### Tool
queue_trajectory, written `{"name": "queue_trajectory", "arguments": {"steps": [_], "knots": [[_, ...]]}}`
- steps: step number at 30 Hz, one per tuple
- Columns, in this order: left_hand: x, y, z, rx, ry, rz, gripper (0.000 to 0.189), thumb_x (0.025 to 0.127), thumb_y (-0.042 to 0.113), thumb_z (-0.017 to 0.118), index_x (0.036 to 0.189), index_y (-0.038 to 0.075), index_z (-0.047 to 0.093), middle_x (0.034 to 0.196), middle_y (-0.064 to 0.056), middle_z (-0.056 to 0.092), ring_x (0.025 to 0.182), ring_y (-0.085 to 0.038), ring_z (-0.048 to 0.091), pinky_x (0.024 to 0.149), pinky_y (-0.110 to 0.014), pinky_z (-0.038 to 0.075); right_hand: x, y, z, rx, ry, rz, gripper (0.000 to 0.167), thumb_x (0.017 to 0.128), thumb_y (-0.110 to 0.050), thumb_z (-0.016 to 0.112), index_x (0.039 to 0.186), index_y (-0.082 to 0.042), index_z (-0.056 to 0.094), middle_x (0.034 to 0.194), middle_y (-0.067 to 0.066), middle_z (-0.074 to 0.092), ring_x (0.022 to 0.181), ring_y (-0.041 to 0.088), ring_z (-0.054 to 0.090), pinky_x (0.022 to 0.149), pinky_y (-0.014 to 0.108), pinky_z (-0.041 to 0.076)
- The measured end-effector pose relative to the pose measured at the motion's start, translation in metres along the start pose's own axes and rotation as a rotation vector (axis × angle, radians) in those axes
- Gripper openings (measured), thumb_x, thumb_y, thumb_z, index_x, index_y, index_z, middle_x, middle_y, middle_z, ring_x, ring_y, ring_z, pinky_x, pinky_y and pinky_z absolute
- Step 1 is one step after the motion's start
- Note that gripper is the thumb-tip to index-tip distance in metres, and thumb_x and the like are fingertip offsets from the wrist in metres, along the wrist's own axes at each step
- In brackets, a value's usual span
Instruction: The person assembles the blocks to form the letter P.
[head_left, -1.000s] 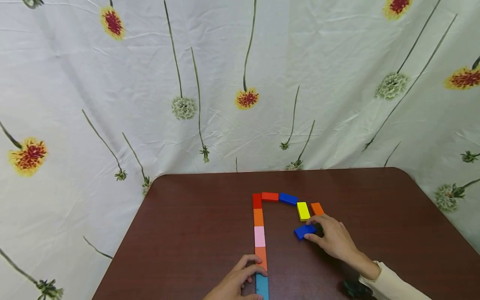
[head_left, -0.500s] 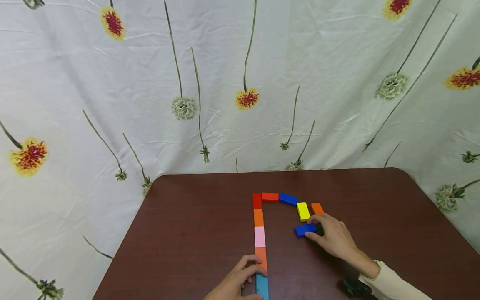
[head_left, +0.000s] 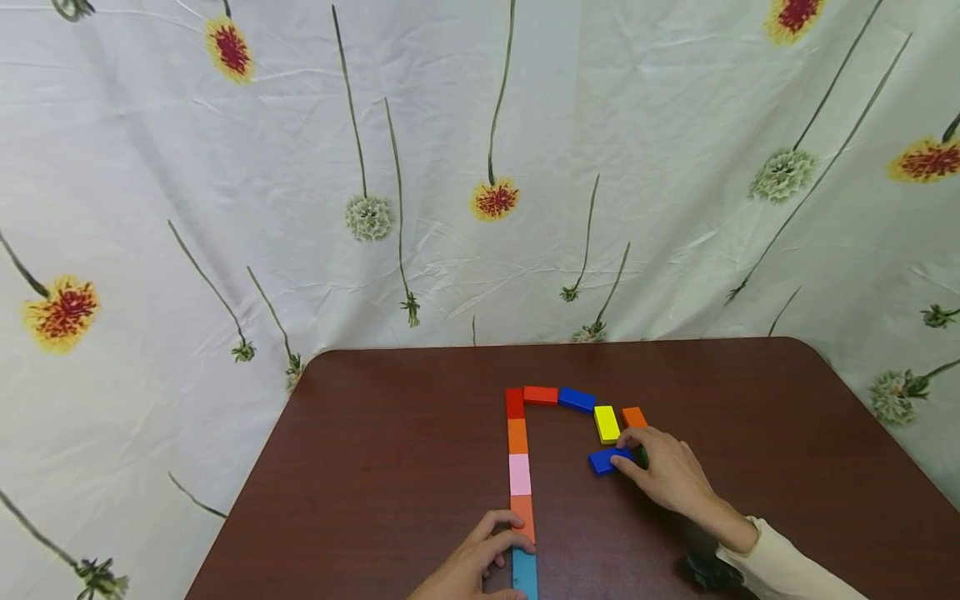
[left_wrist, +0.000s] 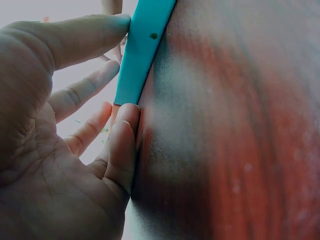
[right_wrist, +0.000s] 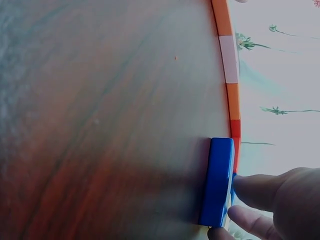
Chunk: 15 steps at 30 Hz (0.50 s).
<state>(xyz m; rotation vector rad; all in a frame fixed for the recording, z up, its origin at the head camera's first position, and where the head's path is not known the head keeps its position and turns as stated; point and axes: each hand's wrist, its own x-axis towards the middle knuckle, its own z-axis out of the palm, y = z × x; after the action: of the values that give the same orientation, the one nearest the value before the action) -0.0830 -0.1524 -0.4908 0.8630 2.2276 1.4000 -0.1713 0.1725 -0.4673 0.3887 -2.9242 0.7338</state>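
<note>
In the head view, my right hand (head_left: 670, 477) is at a blue block (head_left: 602, 462) lying flat on the table. Its thumb rests on the block's top, and a fingertip is at the far edge; the right wrist view shows the thumb and fingers about this blue block (right_wrist: 217, 182). A dark green piece (head_left: 641, 457) is mostly hidden under that hand. My left hand (head_left: 480, 557) lies along the near end of a straight row, fingers loosely bent, touching a teal block (head_left: 524, 575) and an orange block (head_left: 522, 517). In the left wrist view, the thumb touches the teal block (left_wrist: 142, 50).
Beyond the left hand, the row continues with a pink block (head_left: 519, 474), an orange one and a red one. A red block (head_left: 541, 396), a blue block (head_left: 577, 399) and a yellow block (head_left: 607, 425) curve rightward. An orange block (head_left: 633, 417) lies apart on the brown table (head_left: 390, 450).
The blue block at my right hand has turned slightly, its near edge swinging away. The right thumb has shifted from the near edge onto the top. My left hand has stayed put.
</note>
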Motion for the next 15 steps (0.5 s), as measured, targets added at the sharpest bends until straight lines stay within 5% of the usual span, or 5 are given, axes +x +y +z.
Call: {"name": "queue_trajectory", "arguments": {"steps": [15], "knots": [[-0.0008, -0.0004, 0.0009, -0.017, -0.003, -0.025, 0.036, 0.093, 0.029, 0.073, 0.124, 0.013, 0.062, 0.137, -0.011, 0.037, 0.092, 0.002, 0.041, 0.069, -0.012, 0.038, 0.0031, 0.0012, -0.0003, -0.013, -0.021, 0.004, 0.02, 0.087, -0.029, 0.079, 0.097, -0.017, 0.065, 0.097, 0.002, 0.069, 0.087, 0.022, 0.065, 0.071, 0.037, 0.042]]}}
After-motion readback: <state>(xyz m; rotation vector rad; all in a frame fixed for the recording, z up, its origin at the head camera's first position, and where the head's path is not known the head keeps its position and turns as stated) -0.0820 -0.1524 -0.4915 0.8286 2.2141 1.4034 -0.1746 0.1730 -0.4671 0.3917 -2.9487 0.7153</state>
